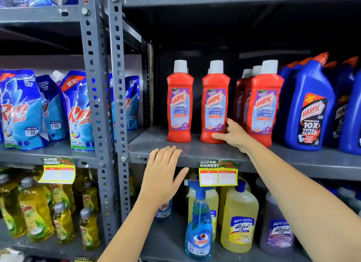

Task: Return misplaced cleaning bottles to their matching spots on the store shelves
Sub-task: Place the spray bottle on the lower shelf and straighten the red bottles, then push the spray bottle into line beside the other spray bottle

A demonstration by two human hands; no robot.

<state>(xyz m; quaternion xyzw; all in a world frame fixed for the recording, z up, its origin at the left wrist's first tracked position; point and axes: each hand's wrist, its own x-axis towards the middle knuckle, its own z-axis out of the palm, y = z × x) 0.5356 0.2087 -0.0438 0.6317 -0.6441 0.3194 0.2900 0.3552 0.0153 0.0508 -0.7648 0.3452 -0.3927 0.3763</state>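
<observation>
Red Harpic bathroom cleaner bottles with white caps stand upright on the grey metal shelf. One stands alone at the left, a second in the middle, and a row of them at the right. My right hand holds the base of the middle bottle, thumb across its lower front and fingers on its right side. My left hand hovers flat in front of the shelf edge, fingers apart and holding nothing.
Blue Harpic toilet cleaner bottles fill the shelf's right end. Below stand a blue Colin spray bottle and yellow and purple Lizol bottles. Past the slotted posts are Rin pouches and Vim bottles.
</observation>
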